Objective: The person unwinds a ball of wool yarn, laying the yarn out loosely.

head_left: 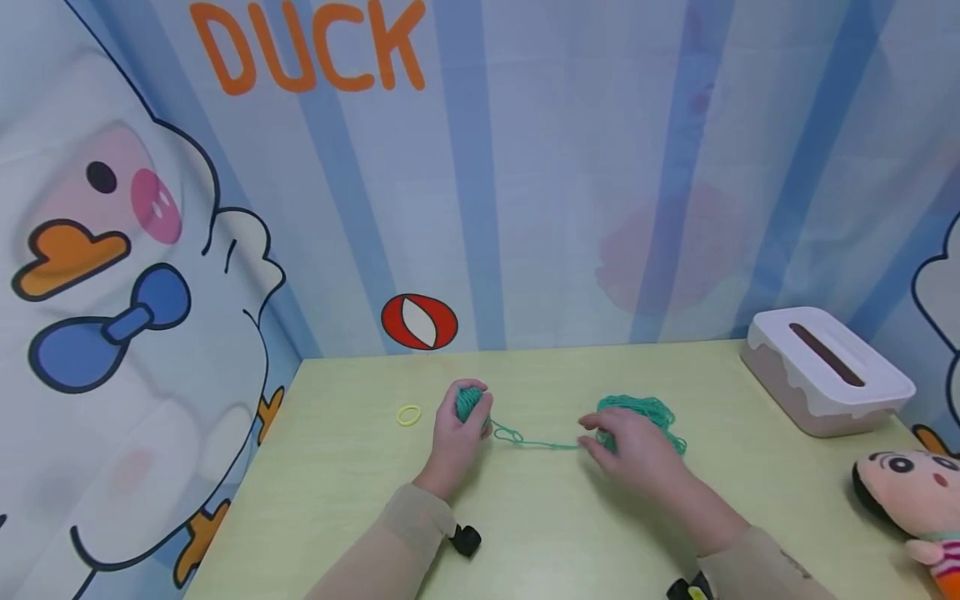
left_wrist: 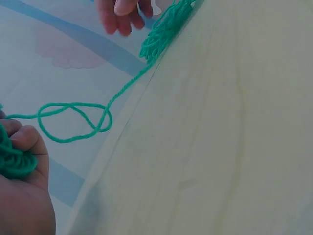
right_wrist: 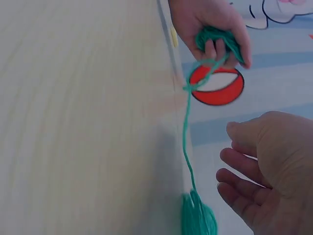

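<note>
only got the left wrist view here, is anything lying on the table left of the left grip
Observer: Yes, the head view shows a yellow ring lying flat on the table, to the left of the left grip.
Operator: ok and anything at the far right corner
Observer: A box with a long slot in its pale top stands there.
Operator: is the other side pinching anything
Observer: No, in the right wrist view the right grip has its thumb and fingers apart, and the green strand passes beside them, not between.
</note>
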A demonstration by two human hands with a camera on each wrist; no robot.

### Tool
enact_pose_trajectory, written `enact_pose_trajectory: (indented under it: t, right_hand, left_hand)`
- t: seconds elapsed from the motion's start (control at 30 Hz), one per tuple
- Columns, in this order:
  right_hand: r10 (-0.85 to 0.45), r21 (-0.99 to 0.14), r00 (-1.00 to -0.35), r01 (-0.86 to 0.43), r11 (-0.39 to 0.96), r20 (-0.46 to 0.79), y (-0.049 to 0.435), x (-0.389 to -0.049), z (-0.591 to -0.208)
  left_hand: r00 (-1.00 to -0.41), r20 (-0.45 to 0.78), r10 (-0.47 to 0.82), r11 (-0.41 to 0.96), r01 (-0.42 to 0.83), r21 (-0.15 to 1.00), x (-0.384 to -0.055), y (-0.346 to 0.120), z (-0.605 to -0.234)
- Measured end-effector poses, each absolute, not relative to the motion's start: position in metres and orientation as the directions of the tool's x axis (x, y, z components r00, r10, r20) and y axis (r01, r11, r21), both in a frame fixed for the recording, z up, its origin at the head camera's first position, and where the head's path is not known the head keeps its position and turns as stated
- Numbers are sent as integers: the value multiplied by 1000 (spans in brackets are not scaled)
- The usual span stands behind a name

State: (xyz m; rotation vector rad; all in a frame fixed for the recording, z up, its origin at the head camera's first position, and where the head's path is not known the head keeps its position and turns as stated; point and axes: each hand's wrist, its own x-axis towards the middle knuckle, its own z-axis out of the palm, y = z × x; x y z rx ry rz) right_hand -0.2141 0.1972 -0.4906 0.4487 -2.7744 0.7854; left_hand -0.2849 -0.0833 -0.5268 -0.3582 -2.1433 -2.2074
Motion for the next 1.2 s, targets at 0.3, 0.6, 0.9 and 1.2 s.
enact_pose_trajectory:
  t: [0.3,0.6,0.9,1.2]
  right_hand:
    - [-309,-509,-932,-363,781,191,140,-240,-508]
    - [-300,-459,-935,-354,815,188,128,-249,-514]
    - [-224,-495,-945,-317,809,238,168,-235,-506]
    - [-116,-525,-945,-268,808,305,227,-215,-482]
  left_hand:
    - [-973,186,133,-21,185,982,-285,-84,-526]
    - [-973,190,133,-29,188,982,-284,-85,-523]
    - [-974,200,109,-22,199,980,-285,-84,-526]
    - [-971,216,105,-9,216,976,-285,-86,-526]
